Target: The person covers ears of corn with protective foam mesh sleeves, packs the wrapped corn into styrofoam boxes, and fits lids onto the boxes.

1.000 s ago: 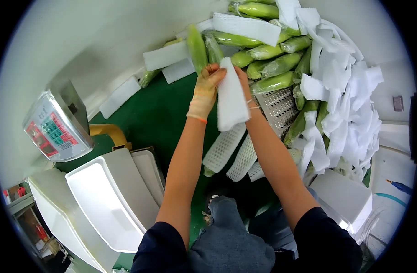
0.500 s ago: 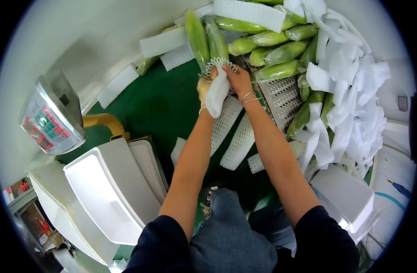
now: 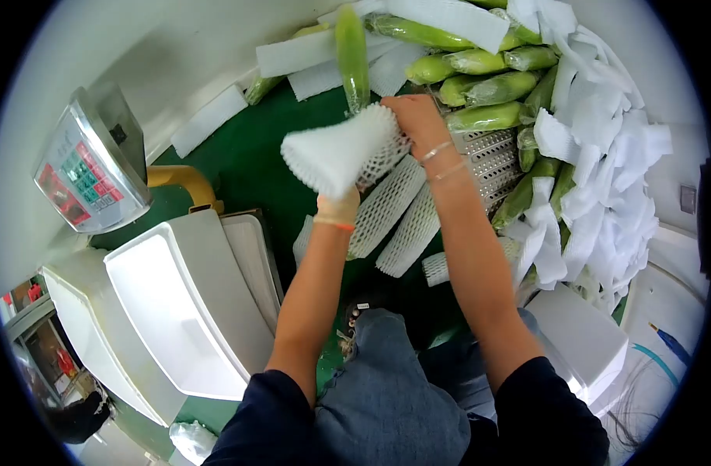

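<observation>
You have the white net sleeve (image 3: pixel 336 147) up in front of you, over the green mat (image 3: pixel 239 167). Its long way runs on a slant, from your right hand (image 3: pixel 417 120) down to the left. The wide, floppy end is at the left, and the holes look stretched at the right end. The long green vegetable (image 3: pixel 353 54) points away from you, almost straight. Its near end meets the top edge of the sleeve; you can't tell if any of it is inside.

Your right hand pinches the top right edge of the sleeve, with the wrist bent and the arm reaching far out. Your left hand (image 3: pixel 338 206) is lower, under the sleeve. The net hides its fingers, so you can't tell how they hold.

Closer to you, the netted vegetables (image 3: pixel 388 208) lie slanted on the mat. To the right are the wrapped vegetables (image 3: pixel 501 88), the metal tray (image 3: pixel 491 159) full of holes, and the big heap of white nets (image 3: pixel 604 167). The shiny scale (image 3: pixel 95 175) and the white bin (image 3: pixel 177 311) are to the left. A pale wall (image 3: pixel 184 54) goes around the far side.
</observation>
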### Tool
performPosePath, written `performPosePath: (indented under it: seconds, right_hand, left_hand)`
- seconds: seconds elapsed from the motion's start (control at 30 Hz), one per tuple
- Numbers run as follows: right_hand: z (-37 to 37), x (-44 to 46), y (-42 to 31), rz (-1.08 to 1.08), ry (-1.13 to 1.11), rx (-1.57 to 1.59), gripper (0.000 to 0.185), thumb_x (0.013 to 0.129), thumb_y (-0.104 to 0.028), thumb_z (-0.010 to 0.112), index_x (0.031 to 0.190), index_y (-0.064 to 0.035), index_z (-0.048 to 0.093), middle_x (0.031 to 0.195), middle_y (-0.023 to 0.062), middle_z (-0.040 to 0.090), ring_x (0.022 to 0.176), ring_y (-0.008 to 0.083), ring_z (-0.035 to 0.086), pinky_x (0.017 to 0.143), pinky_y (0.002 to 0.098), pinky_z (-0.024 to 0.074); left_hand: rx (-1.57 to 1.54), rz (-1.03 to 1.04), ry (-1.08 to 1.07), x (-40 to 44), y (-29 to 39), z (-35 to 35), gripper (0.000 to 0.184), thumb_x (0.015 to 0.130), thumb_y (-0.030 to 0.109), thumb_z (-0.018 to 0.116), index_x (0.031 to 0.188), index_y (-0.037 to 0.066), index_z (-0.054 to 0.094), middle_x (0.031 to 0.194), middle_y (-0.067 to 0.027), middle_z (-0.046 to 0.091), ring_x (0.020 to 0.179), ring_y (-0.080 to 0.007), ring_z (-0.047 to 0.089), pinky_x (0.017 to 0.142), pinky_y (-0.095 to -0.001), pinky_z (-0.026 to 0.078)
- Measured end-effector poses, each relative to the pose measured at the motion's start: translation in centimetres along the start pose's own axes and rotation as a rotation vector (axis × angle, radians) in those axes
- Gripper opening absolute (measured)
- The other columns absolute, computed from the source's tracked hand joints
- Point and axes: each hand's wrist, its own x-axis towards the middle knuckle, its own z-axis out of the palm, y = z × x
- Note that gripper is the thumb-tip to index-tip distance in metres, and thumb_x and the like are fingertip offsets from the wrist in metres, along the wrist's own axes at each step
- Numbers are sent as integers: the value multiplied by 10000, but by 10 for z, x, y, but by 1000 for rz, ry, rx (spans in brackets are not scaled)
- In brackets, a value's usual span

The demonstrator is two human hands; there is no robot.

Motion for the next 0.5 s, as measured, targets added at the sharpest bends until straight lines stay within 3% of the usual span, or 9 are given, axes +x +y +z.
performPosePath:
  seconds: [0.1, 0.13, 0.2, 0.27, 0.33, 0.37, 0.4, 0.47, 0.5]
  right_hand:
    - [14, -11, 48, 154, 116, -349, 295, 733, -278, 667, 733, 13, 619, 672, 212, 600, 612, 356, 588, 583, 389, 458]
    - [21, -22, 50, 268, 229, -413, 341, 737, -326, 687, 820, 1, 639, 772, 217, 637, 659, 353, 601, 635, 390, 484]
    - [23, -25, 51, 90, 286, -609, 437, 743, -385, 690, 933, 1, 611, 910, 223, 626, 749, 356, 604, 721, 400, 482]
    - [24, -39, 51, -81, 355, -791, 546, 748, -443, 693, 1047, 1, 583, 1049, 228, 615, 840, 360, 608, 807, 409, 480]
    - [17, -49, 45, -541, 35, -369, 678, 760, -450, 701, 1189, 21, 467, 1168, 216, 552, 1010, 336, 573, 895, 403, 445]
    - [4, -54, 22, -355, -77, -364, 709, 743, -417, 731, 1206, 32, 438, 1157, 209, 556, 1028, 318, 569, 894, 397, 445]
    - [-11, -60, -12, -166, -186, -350, 745, 725, -384, 762, 1222, 43, 409, 1146, 202, 560, 1047, 301, 565, 894, 392, 445]
    - [-33, -81, -46, -130, -156, -124, 749, 684, -320, 797, 1220, 36, 412, 1116, 180, 575, 1012, 270, 574, 865, 367, 458]
    - [-51, -101, -64, -88, -72, -209, 759, 674, -311, 800, 1221, 36, 405, 1101, 172, 581, 996, 265, 575, 858, 366, 460]
  left_hand:
    - [30, -166, -146, 34, 6, 11, 246, 915, 195, 487, 1080, 108, 648, 1100, -82, 662, 977, -226, 644, 754, -308, 516]
    - [411, 41, -118, 35, -5, 24, 240, 916, 192, 477, 1038, 116, 670, 1088, -80, 668, 966, -223, 650, 740, -299, 518]
    - [484, 49, -188, 31, -8, 34, 246, 899, 169, 485, 1071, 121, 654, 1084, -126, 657, 977, -281, 636, 750, -324, 510]
    - [-518, -322, 26, 15, 0, 38, 261, 886, 193, 498, 1090, 110, 639, 1081, -154, 647, 975, -323, 625, 766, -357, 506]
    - [-641, -308, 46, -13, 56, -8, 279, 867, 227, 528, 1082, 86, 635, 1078, -166, 643, 984, -341, 615, 799, -381, 495]
    - [-432, -193, 78, -27, 62, -23, 282, 861, 263, 564, 1066, 85, 640, 1055, -159, 651, 977, -336, 613, 823, -380, 489]
    - [-672, -142, 49, -25, 40, 5, 289, 840, 251, 597, 1059, 67, 636, 1032, -146, 655, 986, -310, 606, 858, -368, 477]
    - [-452, 283, 183, -57, 38, -44, 321, 810, 124, 642, 1114, 31, 607, 1011, -133, 657, 983, -255, 620, 844, -352, 479]
    - [-346, 124, 278, -72, 23, -53, 368, 791, 135, 661, 1138, 33, 592, 1036, -138, 646, 1014, -265, 606, 867, -361, 472]
